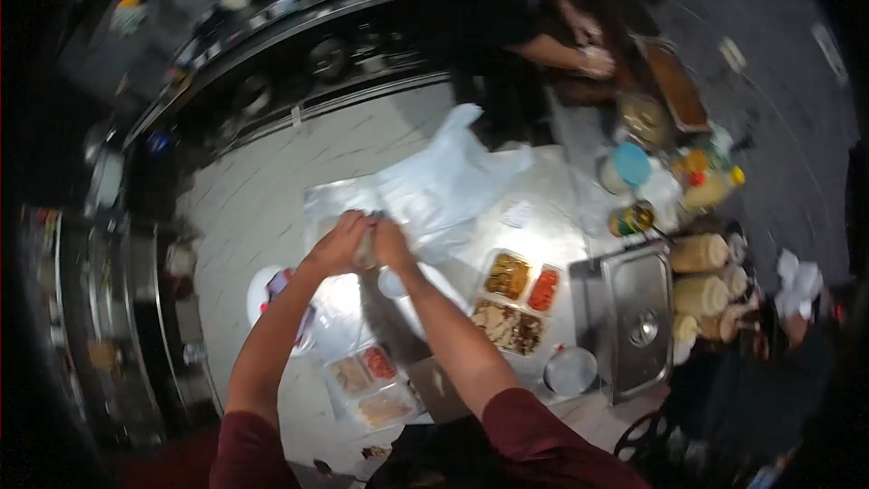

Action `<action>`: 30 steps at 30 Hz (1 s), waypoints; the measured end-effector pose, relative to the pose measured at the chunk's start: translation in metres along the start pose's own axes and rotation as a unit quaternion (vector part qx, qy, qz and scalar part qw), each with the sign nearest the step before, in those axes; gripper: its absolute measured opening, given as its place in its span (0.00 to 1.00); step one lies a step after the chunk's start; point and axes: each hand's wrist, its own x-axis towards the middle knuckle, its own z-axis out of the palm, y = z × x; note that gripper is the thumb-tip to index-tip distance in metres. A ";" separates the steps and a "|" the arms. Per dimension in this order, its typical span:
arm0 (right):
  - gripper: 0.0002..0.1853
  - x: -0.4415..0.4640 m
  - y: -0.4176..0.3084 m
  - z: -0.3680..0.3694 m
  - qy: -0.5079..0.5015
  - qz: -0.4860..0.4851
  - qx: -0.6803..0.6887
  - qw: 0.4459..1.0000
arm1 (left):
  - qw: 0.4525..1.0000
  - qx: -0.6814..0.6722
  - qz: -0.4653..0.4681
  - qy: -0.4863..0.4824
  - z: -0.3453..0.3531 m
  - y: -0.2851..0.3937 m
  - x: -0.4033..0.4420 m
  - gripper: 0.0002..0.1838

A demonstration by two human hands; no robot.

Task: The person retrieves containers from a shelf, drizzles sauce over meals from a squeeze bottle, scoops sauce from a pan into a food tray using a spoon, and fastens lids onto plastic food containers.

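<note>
Both my hands reach forward over the steel table [561, 190] and come together at its left part. My left hand [340, 243] has its fingers closed around one side of a small pale item [366, 249], too blurred to name. On its other side my right hand [390, 240] is closed too. A white plastic bag [444, 172] lies just beyond them. Nearer me are a clear compartment tray [371, 385] with food and, to the right, another filled tray [511, 301]. A round clear lid or container [570, 371] sits beside that tray.
A steel pan with a lid [638, 321] stands at the right, with sauce bottles [699, 294] behind it. A blue-lidded container [626, 167] and jar [632, 217] are farther back. Another person's hands [593, 62] are at the top. Shelves [127, 326] line the left.
</note>
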 end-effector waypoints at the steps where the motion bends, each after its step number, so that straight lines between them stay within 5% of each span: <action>1: 0.12 0.003 0.004 0.004 -0.012 -0.013 -0.012 1.000 | 1.000 0.002 0.005 -0.006 -0.005 0.004 0.000 0.57; 8: 0.14 -0.004 -0.017 -0.014 -0.009 0.052 -0.017 0.998 | 1.000 -0.003 0.027 0.011 -0.032 -0.008 0.011 0.07; 19: 0.11 -0.004 -0.011 -0.008 0.002 0.032 0.024 0.999 | 0.992 0.055 0.112 -0.003 -0.070 0.003 0.008 0.02; 30: 0.17 -0.014 -0.026 -0.023 0.020 0.058 -0.024 0.998 | 0.988 0.093 0.003 0.120 -0.132 0.062 -0.056 0.05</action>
